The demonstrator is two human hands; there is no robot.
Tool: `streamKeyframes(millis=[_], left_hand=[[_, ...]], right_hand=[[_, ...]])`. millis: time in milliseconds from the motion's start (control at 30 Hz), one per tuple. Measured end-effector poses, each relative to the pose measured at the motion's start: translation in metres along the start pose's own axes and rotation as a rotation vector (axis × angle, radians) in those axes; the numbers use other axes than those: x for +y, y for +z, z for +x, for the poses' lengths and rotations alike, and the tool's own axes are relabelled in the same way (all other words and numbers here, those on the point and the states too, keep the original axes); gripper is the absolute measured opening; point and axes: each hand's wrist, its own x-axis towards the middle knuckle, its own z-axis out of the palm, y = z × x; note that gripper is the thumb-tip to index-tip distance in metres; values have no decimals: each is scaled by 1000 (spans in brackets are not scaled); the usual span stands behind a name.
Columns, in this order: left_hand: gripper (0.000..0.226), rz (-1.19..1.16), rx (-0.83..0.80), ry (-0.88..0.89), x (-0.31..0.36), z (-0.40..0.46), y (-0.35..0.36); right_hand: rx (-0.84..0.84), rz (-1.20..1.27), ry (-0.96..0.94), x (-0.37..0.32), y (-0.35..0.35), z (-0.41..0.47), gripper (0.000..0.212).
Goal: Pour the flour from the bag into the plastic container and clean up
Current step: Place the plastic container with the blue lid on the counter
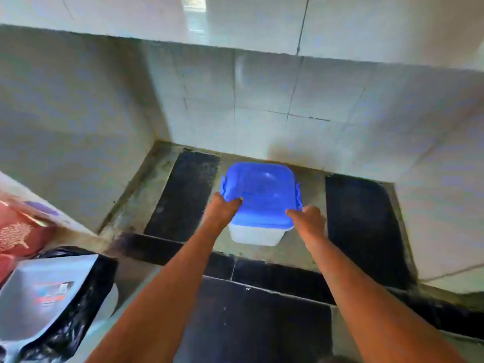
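A clear plastic container (258,235) with a blue lid (262,195) sits on a tiled ledge (309,244) inside a recess, close to the tiled back wall (288,100) and between two dark patches on the ledge surface. Both arms reach forward to it. The left hand (222,209) grasps the near left edge of the lid, thumb lying on top and the other fingers curled down over the side by a clip. The right hand (310,218) grasps the near right edge of the lid in the same way, thumb on top and fingers wrapped around the rim beside the right clip. The lid lies flat across the container (whether its clips are snapped down cannot be told through the blur). Well to the left of the container and nearer the camera, a silver bag (44,297) with a printed label rests on something black (78,310), and beyond that bag, further left still, lies red cloth (18,231) with a pale pattern.
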Motion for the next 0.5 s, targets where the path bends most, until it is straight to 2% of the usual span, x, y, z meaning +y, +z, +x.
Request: streamKeyframes(millis=[100, 167, 233, 333, 400, 500], left_hand=[[34, -178, 20, 20, -20, 27, 23], [24, -398, 4, 33, -36, 49, 38], [36, -516, 13, 31, -48, 63, 46], [60, -539, 57, -25, -58, 79, 48], [65, -553, 44, -50, -61, 75, 44], [68, -530, 0, -102, -62, 48, 29]], right_hand=[[-13, 174, 105, 26, 29, 34, 63], [-72, 350, 115, 37, 48, 56, 67], [-95, 478, 75, 48, 63, 76, 65], [-70, 544, 60, 57, 70, 91, 81], [-70, 540, 65, 60, 68, 85, 86], [-62, 518, 96, 64, 53, 53, 78]])
